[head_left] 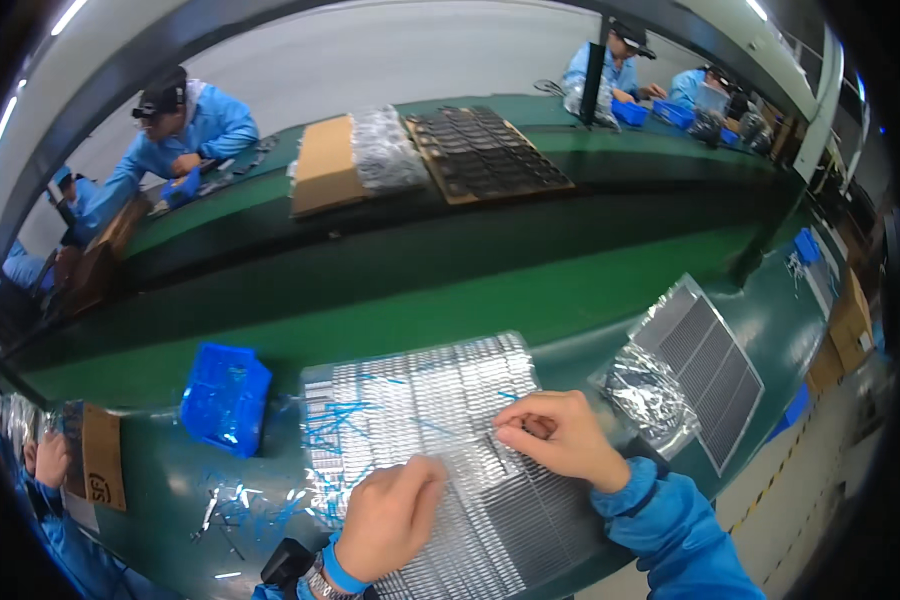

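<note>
A wide flat sheet (470, 390) covered with rows of small silver strips lies on the green table in front of me. Its lower right part is darker and grey. Over its lower middle, my left hand (395, 515) is closed with fingertips together; whatever they pinch is hidden. To its right, my right hand (565, 435) holds thumb and forefinger close together above the sheet, and anything between them is too small to name. Thin blue slivers (340, 425) are scattered on the sheet's left side.
Left of the sheet stands a blue plastic bin (228, 400), with loose slivers (255, 505) below it. At right, a grey slotted panel (710, 360) lies partly under crumpled clear plastic (650, 395). Across the belt (400, 290), co-workers sit near cardboard trays (325, 165). Another person's hand (52, 460) is at far left.
</note>
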Tool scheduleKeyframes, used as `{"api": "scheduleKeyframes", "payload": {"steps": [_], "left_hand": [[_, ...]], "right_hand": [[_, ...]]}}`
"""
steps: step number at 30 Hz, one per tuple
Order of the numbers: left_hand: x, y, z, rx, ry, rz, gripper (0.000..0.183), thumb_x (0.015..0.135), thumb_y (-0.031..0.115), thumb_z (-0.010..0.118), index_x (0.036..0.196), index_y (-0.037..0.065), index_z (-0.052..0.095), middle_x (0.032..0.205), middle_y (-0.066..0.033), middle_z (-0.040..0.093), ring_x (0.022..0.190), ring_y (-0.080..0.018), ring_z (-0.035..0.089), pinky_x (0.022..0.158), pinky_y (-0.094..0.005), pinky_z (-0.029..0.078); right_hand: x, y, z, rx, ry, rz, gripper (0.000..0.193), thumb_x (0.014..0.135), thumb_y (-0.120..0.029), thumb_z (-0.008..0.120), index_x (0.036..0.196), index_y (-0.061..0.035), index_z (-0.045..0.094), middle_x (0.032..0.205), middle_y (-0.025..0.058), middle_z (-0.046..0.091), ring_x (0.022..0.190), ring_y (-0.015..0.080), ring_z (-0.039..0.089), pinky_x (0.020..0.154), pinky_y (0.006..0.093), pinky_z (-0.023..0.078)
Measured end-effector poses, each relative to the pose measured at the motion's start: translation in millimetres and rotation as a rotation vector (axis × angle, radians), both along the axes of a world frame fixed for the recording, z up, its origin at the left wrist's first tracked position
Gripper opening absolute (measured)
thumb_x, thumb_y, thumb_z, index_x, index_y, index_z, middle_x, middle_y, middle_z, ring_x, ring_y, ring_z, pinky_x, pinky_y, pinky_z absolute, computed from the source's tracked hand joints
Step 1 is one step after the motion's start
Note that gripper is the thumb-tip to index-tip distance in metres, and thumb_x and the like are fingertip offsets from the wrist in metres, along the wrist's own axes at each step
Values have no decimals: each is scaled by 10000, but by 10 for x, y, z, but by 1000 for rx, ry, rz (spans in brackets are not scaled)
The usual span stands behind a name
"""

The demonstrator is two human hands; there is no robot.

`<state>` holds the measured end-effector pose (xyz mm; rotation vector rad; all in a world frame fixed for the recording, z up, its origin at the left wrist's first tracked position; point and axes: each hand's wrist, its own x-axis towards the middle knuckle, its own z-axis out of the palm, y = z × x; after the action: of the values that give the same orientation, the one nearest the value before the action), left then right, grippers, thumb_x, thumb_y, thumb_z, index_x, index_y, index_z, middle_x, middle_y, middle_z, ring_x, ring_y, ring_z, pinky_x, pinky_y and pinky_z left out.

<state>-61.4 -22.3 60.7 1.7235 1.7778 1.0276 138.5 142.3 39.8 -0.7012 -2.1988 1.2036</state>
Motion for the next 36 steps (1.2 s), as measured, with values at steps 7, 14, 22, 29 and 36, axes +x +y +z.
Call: {"api": "scheduleKeyframes", "payload": {"steps": [7, 14, 22, 29, 36], "left_hand": [[124, -22, -363, 129, -143, 55, 110, 877, -32, 673, 978, 8, 653, 830, -139, 674, 669, -289, 632, 611, -384, 498], [73, 6, -533, 210, -166, -89, 126, 875, 41, 716, 989, 39, 661, 743, -106, 605, 632, -285, 592, 581, -398, 466], [60, -51, -511, 196, -199, -57, 145, 859, 13, 724, 977, 17, 641, 791, -94, 651, 632, -261, 604, 571, -376, 463], [97, -29, -504, 289, -195, -44, 167, 841, -2, 732, 980, 13, 639, 1007, -141, 706, 819, -309, 689, 709, -386, 536], [92, -22, -506, 286, -211, 17, 169, 857, 27, 711, 1012, 29, 645, 1012, -109, 690, 853, -303, 675, 731, -394, 510]], "right_hand": [[11, -63, -149, 160, 129, 264, 274, 822, -208, 847, 1042, -69, 760, 794, 58, 694, 661, 177, 666, 571, 297, 517], [-109, -245, -170, 220, 21, 357, 256, 770, -184, 876, 977, -83, 766, 832, 35, 711, 694, 180, 685, 592, 300, 551], [-130, -267, -179, 157, -9, 318, 177, 772, -109, 861, 925, -68, 781, 842, 51, 730, 692, 181, 696, 592, 292, 555], [-106, -271, -125, 154, -63, 247, 145, 783, -74, 842, 907, -57, 770, 832, 58, 727, 678, 183, 691, 573, 288, 545], [-117, -275, -87, 129, -108, 164, 97, 813, -59, 819, 890, -49, 761, 800, 63, 722, 642, 147, 670, 507, 268, 508]]}}
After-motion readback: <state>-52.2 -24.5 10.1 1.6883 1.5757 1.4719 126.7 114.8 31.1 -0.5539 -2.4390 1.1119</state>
